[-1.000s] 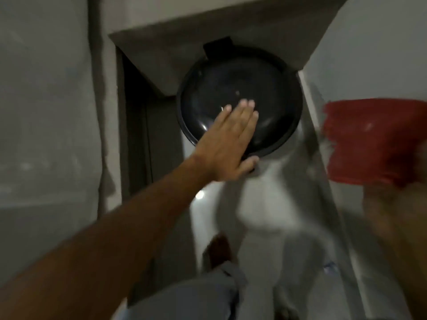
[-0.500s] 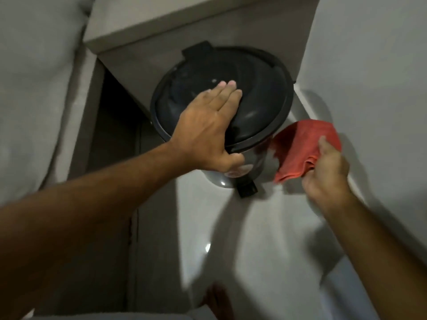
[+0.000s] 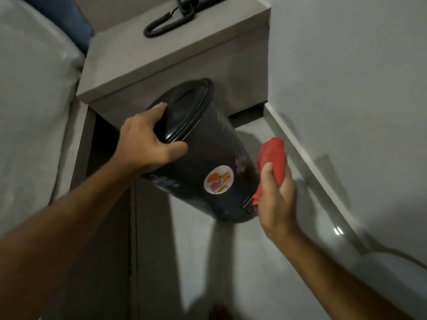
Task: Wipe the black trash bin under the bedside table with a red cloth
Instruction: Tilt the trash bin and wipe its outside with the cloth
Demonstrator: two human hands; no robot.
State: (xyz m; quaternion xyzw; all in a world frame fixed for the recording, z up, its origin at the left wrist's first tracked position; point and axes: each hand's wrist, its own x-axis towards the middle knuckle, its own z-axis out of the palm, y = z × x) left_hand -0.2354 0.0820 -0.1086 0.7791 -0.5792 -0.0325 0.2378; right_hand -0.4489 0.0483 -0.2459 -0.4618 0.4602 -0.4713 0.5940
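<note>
My one camera rides on the person's head, looking steeply down and forward over both forearms, close enough that the left hand and right hand fill the middle of the wide-angle frame. It faces the bedside table with a wall to the right and floor below. I have no second view for overlap.

Your bedside table carries a dark telephone at its back edge, the coiled cord trailing onto the top. On the pale floor, the black trash bin seems barely grounded, tilted.
</note>
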